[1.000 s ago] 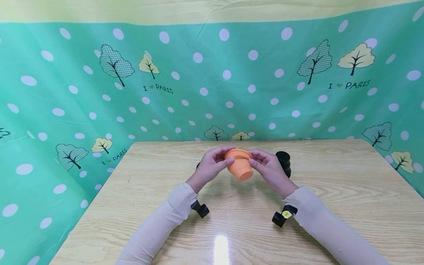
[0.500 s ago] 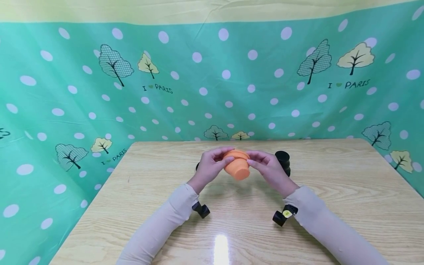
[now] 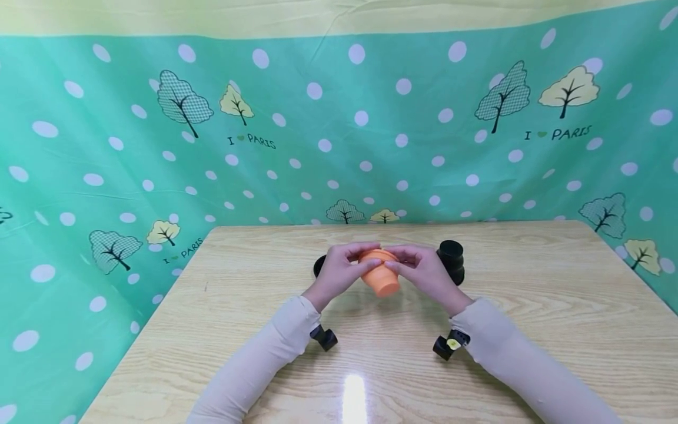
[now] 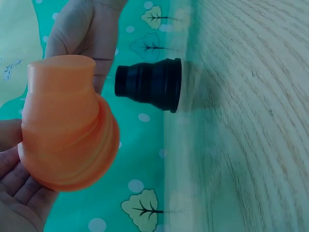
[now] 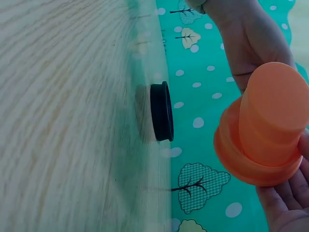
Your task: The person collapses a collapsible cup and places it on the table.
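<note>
Both hands grip an orange collapsible cup [image 3: 382, 277] in the air above the table's middle. Its narrow base points down and toward the head camera, its wide rim tilts away. In the left wrist view the wall looks skewed, folded in on one side near the rim [image 4: 108, 140]. The left hand [image 3: 341, 272] holds the left side, thumb on the outer wall and fingers behind. From the right, the right hand [image 3: 424, 274] pinches it likewise; the thumbs are close together. The fingers behind the rim are partly hidden.
Behind the right hand a black stepped cup [image 3: 451, 262] stands extended, wide end on the table. A low black ring-shaped piece [image 5: 161, 112], perhaps a collapsed cup, sits behind the left hand. The wooden table [image 3: 238, 265] ends at a green dotted curtain [image 3: 296, 118].
The hands have drawn closer together on the orange cup and moved slightly down. The cup's base has swung about. More of the black piece behind the left hand now shows.
</note>
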`<move>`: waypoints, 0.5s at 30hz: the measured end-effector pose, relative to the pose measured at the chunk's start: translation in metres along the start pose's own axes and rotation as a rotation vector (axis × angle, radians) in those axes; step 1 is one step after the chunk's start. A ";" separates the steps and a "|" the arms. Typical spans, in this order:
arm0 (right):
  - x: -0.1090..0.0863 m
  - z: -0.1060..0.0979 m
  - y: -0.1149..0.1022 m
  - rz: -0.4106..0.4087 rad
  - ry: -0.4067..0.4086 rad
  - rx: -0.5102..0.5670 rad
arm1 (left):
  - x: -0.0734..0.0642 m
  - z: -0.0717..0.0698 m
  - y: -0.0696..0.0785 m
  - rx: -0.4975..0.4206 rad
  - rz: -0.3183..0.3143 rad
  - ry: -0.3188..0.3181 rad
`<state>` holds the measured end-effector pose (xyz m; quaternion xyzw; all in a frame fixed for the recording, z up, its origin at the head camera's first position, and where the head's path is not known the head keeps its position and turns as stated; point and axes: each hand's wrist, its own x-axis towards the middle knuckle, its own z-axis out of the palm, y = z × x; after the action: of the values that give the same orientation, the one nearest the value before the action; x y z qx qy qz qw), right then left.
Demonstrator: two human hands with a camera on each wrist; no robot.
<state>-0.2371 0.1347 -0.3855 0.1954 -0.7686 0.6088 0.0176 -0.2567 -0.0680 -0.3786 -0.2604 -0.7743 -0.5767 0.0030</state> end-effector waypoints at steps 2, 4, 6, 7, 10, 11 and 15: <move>-0.001 0.000 0.001 0.002 0.010 -0.009 | 0.000 -0.001 0.000 0.000 -0.002 -0.015; -0.001 -0.001 0.002 0.007 0.027 0.000 | 0.001 -0.002 0.000 -0.002 -0.007 -0.030; -0.001 -0.003 0.004 0.022 0.052 0.021 | 0.002 -0.004 0.000 -0.018 -0.015 -0.045; -0.002 -0.004 0.005 0.033 0.067 0.036 | 0.002 -0.005 0.000 -0.029 -0.023 -0.048; -0.002 -0.006 0.007 0.061 0.104 0.114 | 0.002 -0.007 -0.002 -0.067 -0.042 -0.052; -0.002 -0.006 0.007 0.069 0.114 0.143 | 0.003 -0.008 -0.002 -0.084 -0.047 -0.055; -0.001 -0.007 0.006 0.085 0.129 0.248 | 0.003 -0.007 -0.001 -0.136 -0.056 -0.054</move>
<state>-0.2397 0.1422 -0.3892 0.1239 -0.6925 0.7105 0.0168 -0.2619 -0.0731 -0.3766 -0.2540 -0.7402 -0.6204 -0.0518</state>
